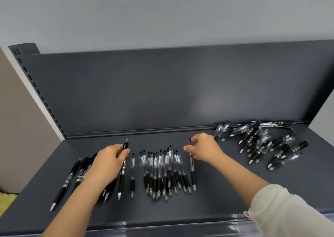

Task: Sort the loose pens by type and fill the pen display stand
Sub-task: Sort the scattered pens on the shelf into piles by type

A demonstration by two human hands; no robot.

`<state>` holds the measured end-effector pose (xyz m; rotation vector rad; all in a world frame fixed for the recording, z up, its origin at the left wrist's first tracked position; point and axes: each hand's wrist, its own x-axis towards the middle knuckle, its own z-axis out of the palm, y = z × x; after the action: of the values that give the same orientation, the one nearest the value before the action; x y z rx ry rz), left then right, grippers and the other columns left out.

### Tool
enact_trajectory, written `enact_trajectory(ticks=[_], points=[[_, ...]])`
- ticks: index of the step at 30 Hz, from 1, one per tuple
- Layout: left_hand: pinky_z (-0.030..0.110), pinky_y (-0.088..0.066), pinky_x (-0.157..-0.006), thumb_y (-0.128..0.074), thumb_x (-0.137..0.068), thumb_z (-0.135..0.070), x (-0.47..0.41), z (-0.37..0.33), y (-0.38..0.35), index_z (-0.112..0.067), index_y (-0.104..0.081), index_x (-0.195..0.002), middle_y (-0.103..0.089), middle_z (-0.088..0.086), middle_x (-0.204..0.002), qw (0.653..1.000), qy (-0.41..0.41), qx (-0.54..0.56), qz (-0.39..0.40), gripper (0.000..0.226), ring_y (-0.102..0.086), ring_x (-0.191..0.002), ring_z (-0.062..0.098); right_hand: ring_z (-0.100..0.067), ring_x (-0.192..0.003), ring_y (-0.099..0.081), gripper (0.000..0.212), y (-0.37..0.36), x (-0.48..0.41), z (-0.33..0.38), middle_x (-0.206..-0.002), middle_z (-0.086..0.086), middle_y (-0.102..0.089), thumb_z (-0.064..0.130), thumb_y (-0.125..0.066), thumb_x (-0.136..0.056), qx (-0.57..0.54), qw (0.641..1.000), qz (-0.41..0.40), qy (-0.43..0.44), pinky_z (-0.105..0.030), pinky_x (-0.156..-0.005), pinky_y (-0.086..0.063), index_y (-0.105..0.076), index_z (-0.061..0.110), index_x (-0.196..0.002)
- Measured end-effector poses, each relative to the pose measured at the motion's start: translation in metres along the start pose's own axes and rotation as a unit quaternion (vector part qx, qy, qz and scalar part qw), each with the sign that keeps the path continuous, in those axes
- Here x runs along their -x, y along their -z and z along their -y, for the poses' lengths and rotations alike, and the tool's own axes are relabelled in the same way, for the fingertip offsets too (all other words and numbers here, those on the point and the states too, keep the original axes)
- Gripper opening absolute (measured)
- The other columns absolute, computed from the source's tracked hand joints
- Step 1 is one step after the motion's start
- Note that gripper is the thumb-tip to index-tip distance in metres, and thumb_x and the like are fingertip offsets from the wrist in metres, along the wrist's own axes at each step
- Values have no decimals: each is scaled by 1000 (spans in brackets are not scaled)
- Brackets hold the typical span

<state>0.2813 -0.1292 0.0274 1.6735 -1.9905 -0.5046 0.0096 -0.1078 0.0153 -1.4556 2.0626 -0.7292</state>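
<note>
1. Nearest you, the shelf [216, 197] carries two sorted rows with their tips toward you. The black row [75, 173] lies under and left of your left fingers [118, 149], and the clear row [162, 168] lies between your hands.
2. Your left hand [108, 159] has its fingers curled round a black pen [122, 173] near the clip end, at the right edge of the black row. The pen should be light and stiff. The rubber grip below your fingers looks like the surest hold.
3. Your right hand [204, 149] pinches a slim pen [192, 169] near its top end, just right of the clear row. Its thin, smooth barrel will likely swivel in a top-end pinch, so hold it nearer the middle.
4. Farther off, right of your right fingers, the loose pile [262, 142] lies against the back panel [162, 92]. The crossed pens will probably roll when disturbed, so lift each by a free end.
</note>
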Motion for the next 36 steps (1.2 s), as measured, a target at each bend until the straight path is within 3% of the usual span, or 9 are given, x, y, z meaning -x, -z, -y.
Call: enact_trajectory(ticks=[6,11,21,26,31,36], points=[[34,-47,-71,-51,-94,-29,-7,21,0,-6,-64,-104,-68,9,-86,999,-5,-37,-16,28,-61,-80,24,-26,-90,-65,41,-23,-3,8,-107,-10,-65,33,-67,-84,57,998,-7,-10,-32,-80,-51,-58,11,-117],[30,-44,-65,-53,-92,-34,-14,37,-5,-13,-61,-110,-64,3,-78,993,-12,-120,-16,29,-59,-78,21,-24,-102,-60,42,-32,-1,2,-116,-8,-63,34,-64,-87,78,997,-7,-10,-31,-84,-48,-56,13,-122],[33,-47,-64,-45,-94,-25,-28,48,-14,-5,-59,-88,-48,4,-84,982,10,-186,18,25,-52,-73,23,-17,-89,-59,35,-37,3,-2,-102,-1,-65,32,-59,-89,84,996,5,11,-28,-79,-47,-57,16,-120],[35,-50,-66,-47,-95,-35,-24,51,-22,-12,-63,-104,-49,3,-94,983,-8,-184,22,29,-57,-86,24,-18,-95,-60,38,-38,6,-3,-103,0,-65,31,-59,-90,86,996,12,26,-27,-83,-46,-55,16,-125],[34,-51,-69,-49,-93,-44,-18,52,-28,-19,-54,-127,-50,4,-112,984,-23,-176,-1,43,-55,-101,23,-14,-88,-57,39,-38,5,-5,-96,3,-62,31,-59,-89,74,997,13,34,-25,-79,-44,-55,16,-125],[37,-51,-74,-54,-89,-44,-16,50,-33,-19,-53,-130,-50,6,-113,981,-35,-189,-18,48,-54,-104,27,-17,-95,-59,42,-34,8,-11,-102,1,-63,33,-61,-89,65,997,4,48,-27,-83,-45,-54,16,-126]])
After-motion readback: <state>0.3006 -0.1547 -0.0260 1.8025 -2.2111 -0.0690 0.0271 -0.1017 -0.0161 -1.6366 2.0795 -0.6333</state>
